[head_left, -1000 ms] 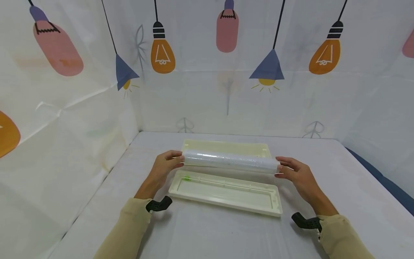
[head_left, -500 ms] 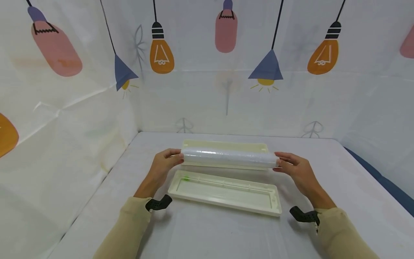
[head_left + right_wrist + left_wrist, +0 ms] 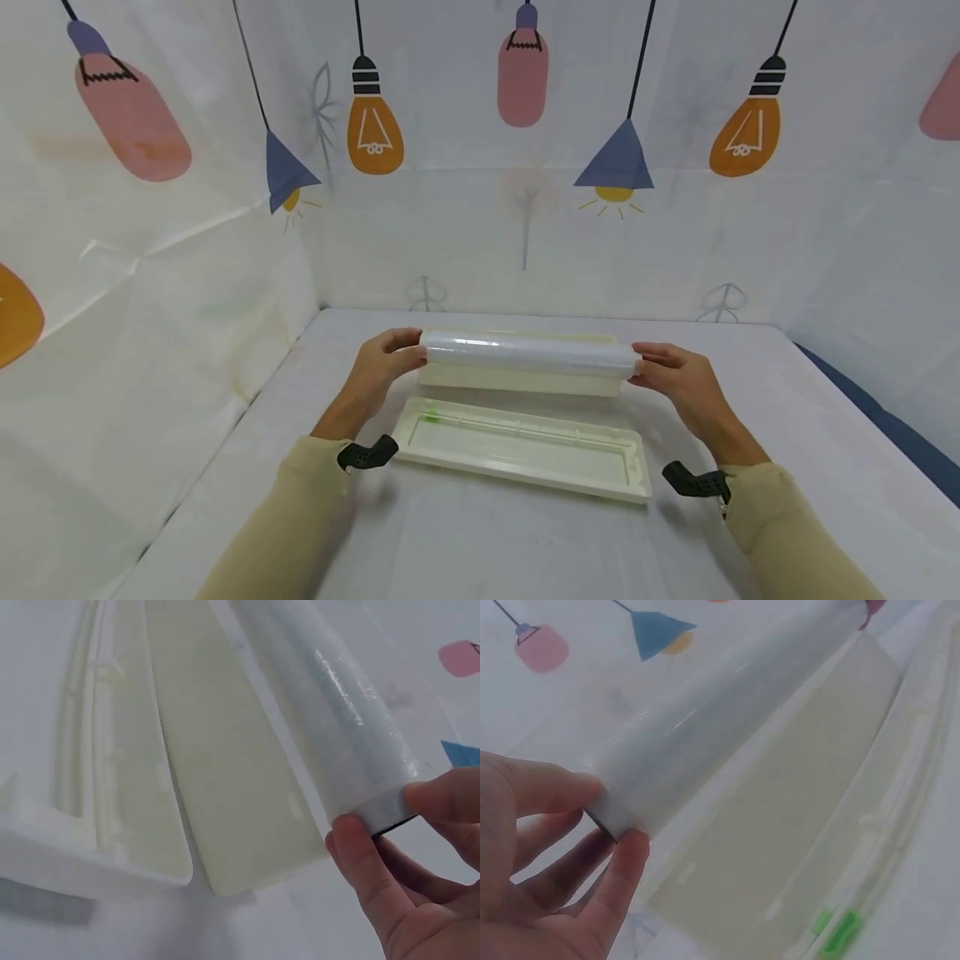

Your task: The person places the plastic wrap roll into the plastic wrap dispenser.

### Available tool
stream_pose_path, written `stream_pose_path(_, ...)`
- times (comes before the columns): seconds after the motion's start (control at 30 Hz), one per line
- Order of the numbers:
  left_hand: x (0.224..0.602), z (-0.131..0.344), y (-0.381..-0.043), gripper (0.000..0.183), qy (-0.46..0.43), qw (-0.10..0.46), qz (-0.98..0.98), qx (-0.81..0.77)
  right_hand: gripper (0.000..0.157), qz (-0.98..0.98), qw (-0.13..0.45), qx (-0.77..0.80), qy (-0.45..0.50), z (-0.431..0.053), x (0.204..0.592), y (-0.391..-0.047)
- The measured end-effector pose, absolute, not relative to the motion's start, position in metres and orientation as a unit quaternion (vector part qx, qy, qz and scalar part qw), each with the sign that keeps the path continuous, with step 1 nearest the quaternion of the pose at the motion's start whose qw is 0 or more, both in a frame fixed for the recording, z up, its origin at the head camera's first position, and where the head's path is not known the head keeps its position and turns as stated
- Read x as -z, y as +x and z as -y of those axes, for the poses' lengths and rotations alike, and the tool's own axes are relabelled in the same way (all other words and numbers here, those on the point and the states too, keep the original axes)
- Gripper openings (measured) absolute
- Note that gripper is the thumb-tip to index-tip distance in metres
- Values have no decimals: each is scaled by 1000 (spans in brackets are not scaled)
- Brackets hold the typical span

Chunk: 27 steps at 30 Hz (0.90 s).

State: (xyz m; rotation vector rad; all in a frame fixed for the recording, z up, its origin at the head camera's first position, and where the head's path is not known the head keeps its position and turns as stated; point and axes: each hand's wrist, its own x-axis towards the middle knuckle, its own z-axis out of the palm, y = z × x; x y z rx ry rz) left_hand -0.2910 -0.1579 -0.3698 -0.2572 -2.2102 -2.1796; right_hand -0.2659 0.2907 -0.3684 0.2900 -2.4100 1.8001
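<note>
A roll of cling film (image 3: 528,354) is held crosswise by both hands, one at each end. My left hand (image 3: 373,372) pinches its left end between thumb and fingers, at the bare rim of the core. At the other end, the right hand (image 3: 688,387) pinches the core rim the same way, as the right wrist view also shows. Below the roll lies a long cream box (image 3: 517,381), whose far part the roll hides. Nearer to me is a shallow cream tray-like lid (image 3: 517,454) with a rail along it and a green slider (image 3: 841,935) at its left end.
Everything lies on a white-covered table (image 3: 480,542). Behind it hangs a white sheet (image 3: 465,225) printed with lamps and bulbs, and a similar sheet borders the left side. Dark blue fabric (image 3: 877,408) shows past the right edge.
Both hands have raised the roll and shifted it away from me, slightly leftward at its right end. More of the cream box's near part now shows below it. The lid stays in place.
</note>
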Motion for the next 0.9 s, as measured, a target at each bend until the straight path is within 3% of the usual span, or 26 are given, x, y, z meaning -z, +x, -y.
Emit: stream_pose_path(0.9,353,158,-321,52,-47,0,772,634,55,779,27,-624,47,-276,347,-294)
